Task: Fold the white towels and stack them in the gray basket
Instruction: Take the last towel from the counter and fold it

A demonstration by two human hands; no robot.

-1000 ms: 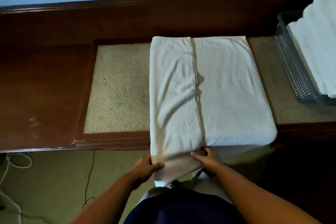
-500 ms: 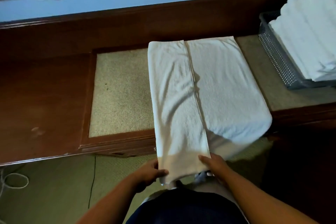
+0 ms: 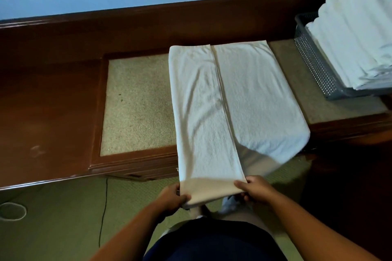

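The towel (image 3: 212,112) is white terry cloth, matt and softly nubbed. The worktop (image 3: 46,112) is dark reddish wood with a glossy varnish that catches the light. Its inset panel (image 3: 137,101) looks speckled beige, grainy and matt. The basket (image 3: 314,68) is gray plastic, its wall perforated with small holes. The stacked towels (image 3: 356,38) in it are the same matt cloth.

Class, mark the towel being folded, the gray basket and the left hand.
towel being folded (image 3: 252,91): head view, its flat right half.
gray basket (image 3: 318,65): head view, perforated side wall.
left hand (image 3: 170,199): head view, back of the hand.
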